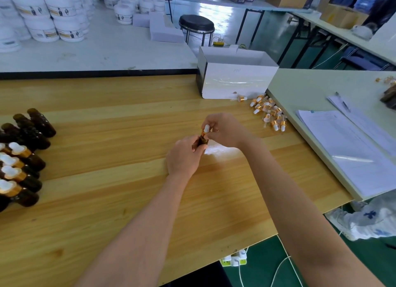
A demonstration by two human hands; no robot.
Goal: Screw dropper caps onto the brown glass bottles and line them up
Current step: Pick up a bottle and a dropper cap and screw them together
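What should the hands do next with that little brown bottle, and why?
Probably turn the dropper cap tight with the right hand. The left hand grips the brown bottle, and the right hand pinches the cap sitting on its neck. Whether it is screwed fully down cannot be seen, so a firm turn comes before it joins the capped bottles at the left.

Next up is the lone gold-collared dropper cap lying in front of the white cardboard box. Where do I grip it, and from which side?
Pinch the lone gold-collared dropper cap by its gold collar, from straight above. It lies on its side, apart from the pile of loose dropper caps, with the white cardboard box close behind. The collar is likely its firmest part.
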